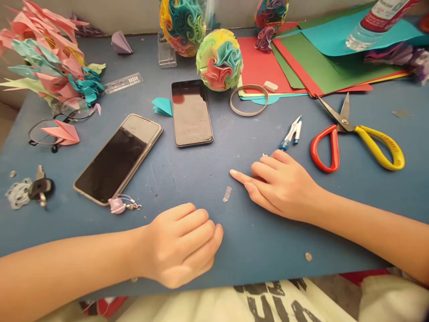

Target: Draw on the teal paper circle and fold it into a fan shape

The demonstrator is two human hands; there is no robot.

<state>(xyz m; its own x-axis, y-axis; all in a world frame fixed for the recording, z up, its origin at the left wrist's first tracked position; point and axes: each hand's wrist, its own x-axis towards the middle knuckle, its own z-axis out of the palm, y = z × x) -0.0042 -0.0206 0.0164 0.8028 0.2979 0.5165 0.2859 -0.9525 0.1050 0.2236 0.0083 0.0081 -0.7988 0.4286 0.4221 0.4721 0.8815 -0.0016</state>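
Note:
My left hand (186, 246) rests near the front of the blue table, curled into a loose fist with the knuckles up. Nothing sticks out of it, and its palm is hidden. To its right, my right hand (281, 185) lies palm down on the tabletop. Its index finger is stretched out to the left, while the other fingers are partly bent. A small clear strip (227, 194) lies just below that fingertip, apart from it. Beyond the right knuckles is a blue-and-silver drawing compass (291, 134). Scissors (343, 123) with red and yellow handles lie spread farther right.
Two phones (119, 158) (192, 114) lie left of centre, the nearer with a pink charm (117, 205). Folded-paper balls (219, 60), a tape ring (250, 100), coloured paper (261, 62) and a bottle (378, 22) stand behind. Glasses (43, 133) and keys (40, 185) lie left.

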